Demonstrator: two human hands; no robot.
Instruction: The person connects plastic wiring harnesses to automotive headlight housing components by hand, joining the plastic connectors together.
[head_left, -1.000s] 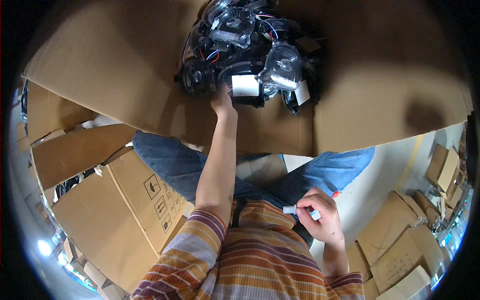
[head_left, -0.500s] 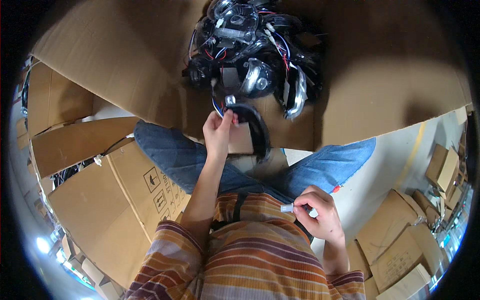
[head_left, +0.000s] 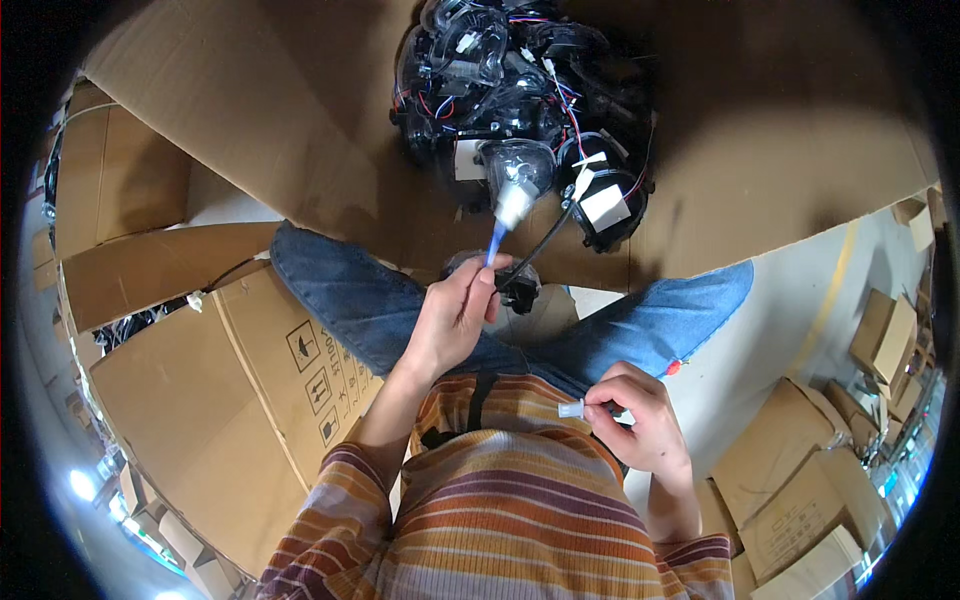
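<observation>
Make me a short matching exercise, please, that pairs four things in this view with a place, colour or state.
Things:
1. Left hand
2. Floor line
3. Pile of lamps
4. Right hand

Descriptions:
A. Inside the open cardboard box
B. Holding a small pale plastic piece
C. Pinching blue wires
D. Yellow

Pairs: 1-C, 2-D, 3-A, 4-B

Through the left head-worn fisheye, I looked steeply down from close above the striped shirt, facing the open carton ahead of it.
</observation>
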